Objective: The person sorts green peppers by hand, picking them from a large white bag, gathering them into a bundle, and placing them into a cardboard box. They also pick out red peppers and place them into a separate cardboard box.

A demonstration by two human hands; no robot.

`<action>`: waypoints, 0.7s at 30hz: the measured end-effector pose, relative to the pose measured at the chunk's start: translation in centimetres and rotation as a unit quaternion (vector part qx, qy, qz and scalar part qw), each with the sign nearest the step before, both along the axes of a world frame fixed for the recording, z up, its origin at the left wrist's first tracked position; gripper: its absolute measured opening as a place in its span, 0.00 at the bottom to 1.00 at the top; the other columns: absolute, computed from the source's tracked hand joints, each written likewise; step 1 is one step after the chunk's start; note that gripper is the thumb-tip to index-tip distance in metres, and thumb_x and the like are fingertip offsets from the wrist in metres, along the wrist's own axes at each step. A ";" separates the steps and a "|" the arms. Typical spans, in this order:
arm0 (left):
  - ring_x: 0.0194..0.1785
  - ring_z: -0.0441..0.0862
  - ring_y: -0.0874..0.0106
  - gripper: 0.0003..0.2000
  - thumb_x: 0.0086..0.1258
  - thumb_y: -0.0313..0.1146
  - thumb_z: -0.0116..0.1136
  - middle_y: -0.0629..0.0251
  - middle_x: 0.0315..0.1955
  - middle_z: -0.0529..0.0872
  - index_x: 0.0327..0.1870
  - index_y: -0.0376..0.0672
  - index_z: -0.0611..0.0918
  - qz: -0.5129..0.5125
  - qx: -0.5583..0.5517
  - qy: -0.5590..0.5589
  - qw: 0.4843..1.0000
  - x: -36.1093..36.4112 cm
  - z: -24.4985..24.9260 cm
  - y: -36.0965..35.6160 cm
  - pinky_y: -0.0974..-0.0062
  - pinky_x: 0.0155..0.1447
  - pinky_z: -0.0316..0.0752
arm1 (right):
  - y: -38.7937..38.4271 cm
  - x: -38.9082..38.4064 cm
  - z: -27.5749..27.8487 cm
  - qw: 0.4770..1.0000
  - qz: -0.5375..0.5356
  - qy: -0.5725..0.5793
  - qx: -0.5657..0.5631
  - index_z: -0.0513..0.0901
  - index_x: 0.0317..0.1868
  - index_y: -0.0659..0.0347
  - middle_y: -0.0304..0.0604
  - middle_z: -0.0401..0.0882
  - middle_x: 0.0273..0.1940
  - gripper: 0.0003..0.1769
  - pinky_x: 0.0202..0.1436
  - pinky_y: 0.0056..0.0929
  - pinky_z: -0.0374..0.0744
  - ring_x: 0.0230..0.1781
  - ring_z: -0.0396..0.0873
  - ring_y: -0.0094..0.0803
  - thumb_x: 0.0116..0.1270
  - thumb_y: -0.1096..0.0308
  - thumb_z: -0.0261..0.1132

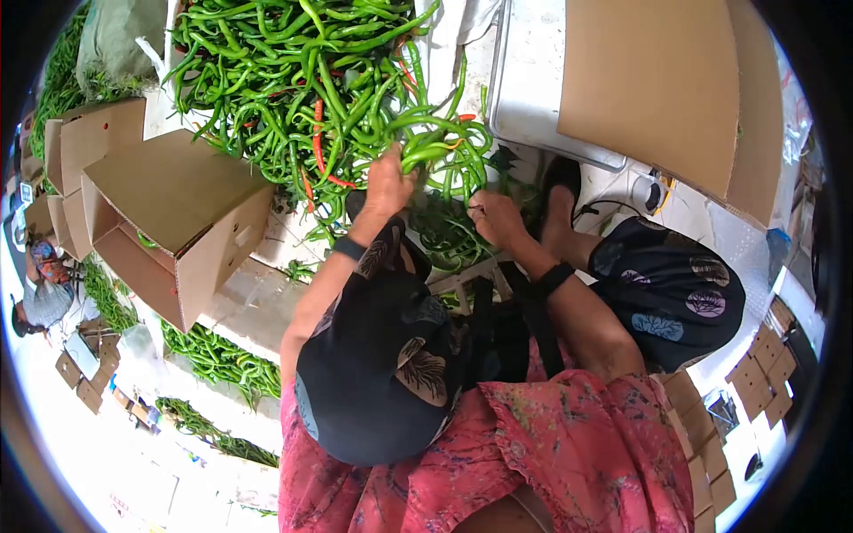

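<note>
A large heap of long green peppers [284, 80] fills the top middle, with a few red peppers [318, 138] among them. At the heap's lower right edge, my left hand [389, 185] is closed round some green peppers [428, 153]. My right hand [498, 218] is a little lower and to the right, its fingers curled together beside hanging green peppers; what they hold, if anything, is hidden. Between and below my hands lie more green peppers [449, 240], in shadow between my legs.
An open cardboard box [182, 204] stands left of the heap. At the upper right, a cardboard sheet [653, 80] rests over a white metal-edged tray [524, 71]. More peppers [222, 357] lie at the lower left. Another person [44, 298] is at the far left.
</note>
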State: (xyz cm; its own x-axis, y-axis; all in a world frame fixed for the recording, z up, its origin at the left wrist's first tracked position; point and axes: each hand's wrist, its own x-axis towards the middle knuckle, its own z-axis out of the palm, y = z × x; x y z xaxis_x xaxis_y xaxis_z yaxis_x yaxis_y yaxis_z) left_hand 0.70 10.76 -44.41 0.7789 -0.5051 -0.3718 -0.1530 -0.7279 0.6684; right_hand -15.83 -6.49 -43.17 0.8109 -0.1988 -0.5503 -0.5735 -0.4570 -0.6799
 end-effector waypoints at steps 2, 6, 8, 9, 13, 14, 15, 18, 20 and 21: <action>0.42 0.83 0.48 0.23 0.55 0.30 0.69 0.44 0.40 0.84 0.51 0.35 0.75 0.025 0.038 -0.011 0.999 -0.1 -0.5 -1.5 0.57 0.44 0.78 | 0.2 0.4 0.3 0.999 0.038 0.018 -0.021 0.80 0.34 0.63 0.60 0.80 0.34 0.08 0.44 0.53 0.75 0.39 0.79 0.59 0.58 0.68 0.65; 0.42 0.82 0.45 0.29 0.55 0.36 0.69 0.41 0.37 0.84 0.56 0.34 0.73 0.012 0.123 -0.027 0.992 0.1 -1.8 -2.0 0.54 0.46 0.78 | 1.1 0.7 -0.6 1.000 0.021 0.021 -0.005 0.79 0.38 0.63 0.57 0.80 0.39 0.09 0.46 0.52 0.75 0.43 0.77 0.58 0.58 0.70 0.65; 0.42 0.82 0.45 0.32 0.53 0.39 0.70 0.41 0.38 0.84 0.58 0.34 0.72 0.011 0.091 -0.029 0.995 0.2 -3.3 -1.4 0.54 0.47 0.78 | 1.5 1.7 0.4 0.989 0.081 -0.021 -0.123 0.78 0.43 0.62 0.51 0.77 0.43 0.12 0.48 0.51 0.74 0.47 0.75 0.55 0.57 0.73 0.64; 0.43 0.82 0.45 0.31 0.53 0.38 0.70 0.40 0.39 0.84 0.58 0.35 0.73 0.005 0.104 0.003 0.995 -0.3 -3.1 -1.2 0.54 0.48 0.78 | 1.3 2.4 0.5 0.989 0.078 -0.020 -0.126 0.78 0.43 0.62 0.51 0.77 0.43 0.12 0.48 0.51 0.74 0.47 0.75 0.55 0.57 0.73 0.64; 0.44 0.82 0.44 0.30 0.52 0.36 0.68 0.39 0.40 0.83 0.56 0.35 0.72 0.045 0.070 0.018 0.996 -1.5 -4.6 -1.2 0.53 0.48 0.77 | 1.4 3.8 -0.2 0.969 0.175 -0.097 -0.142 0.76 0.52 0.61 0.50 0.76 0.46 0.20 0.52 0.47 0.75 0.49 0.74 0.51 0.56 0.73 0.64; 0.44 0.82 0.44 0.29 0.53 0.36 0.67 0.39 0.40 0.84 0.56 0.35 0.72 0.070 0.045 0.006 0.996 -1.7 -5.2 -1.1 0.53 0.48 0.77 | 1.6 4.1 -0.5 0.970 0.188 -0.067 -0.137 0.76 0.50 0.62 0.50 0.76 0.46 0.19 0.53 0.49 0.75 0.51 0.73 0.51 0.56 0.74 0.64; 0.43 0.82 0.44 0.28 0.51 0.35 0.67 0.39 0.38 0.84 0.54 0.35 0.72 0.081 0.026 0.003 0.996 -1.9 -5.6 -1.0 0.53 0.49 0.76 | 2.0 4.1 -0.9 0.970 0.190 -0.067 -0.137 0.76 0.50 0.62 0.50 0.76 0.46 0.19 0.53 0.49 0.75 0.51 0.73 0.51 0.56 0.74 0.64; 0.45 0.82 0.45 0.26 0.51 0.34 0.67 0.40 0.37 0.85 0.52 0.35 0.76 0.091 0.085 0.118 0.985 -0.9 -2.2 -2.6 0.57 0.51 0.77 | 3.4 3.1 -2.9 0.981 0.146 0.022 -0.129 0.75 0.54 0.60 0.52 0.76 0.52 0.22 0.55 0.48 0.75 0.55 0.74 0.52 0.57 0.71 0.63; 0.46 0.83 0.48 0.26 0.50 0.33 0.67 0.43 0.37 0.86 0.53 0.35 0.78 0.100 -0.020 0.153 0.983 -0.9 -4.8 -1.5 0.63 0.52 0.77 | 3.5 2.6 -3.6 0.997 0.057 0.037 -0.020 0.75 0.56 0.57 0.55 0.78 0.51 0.23 0.55 0.48 0.76 0.55 0.76 0.53 0.58 0.68 0.63; 0.46 0.84 0.50 0.26 0.50 0.33 0.68 0.44 0.38 0.86 0.53 0.34 0.78 0.119 -0.097 0.269 0.951 -0.7 -4.8 -1.5 0.64 0.52 0.77 | 3.4 2.8 -3.4 0.998 0.056 0.037 -0.020 0.75 0.56 0.57 0.55 0.78 0.51 0.23 0.55 0.48 0.76 0.55 0.76 0.53 0.58 0.68 0.63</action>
State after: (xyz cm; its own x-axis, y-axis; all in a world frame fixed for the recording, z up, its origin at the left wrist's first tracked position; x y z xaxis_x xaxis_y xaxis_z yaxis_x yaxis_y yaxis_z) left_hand 0.02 9.25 -49.16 0.6027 -0.4377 -0.6672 0.4038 -0.5538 0.7282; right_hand -12.99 -3.11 -46.61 0.7861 -0.1325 -0.6037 -0.5658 -0.5472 -0.6168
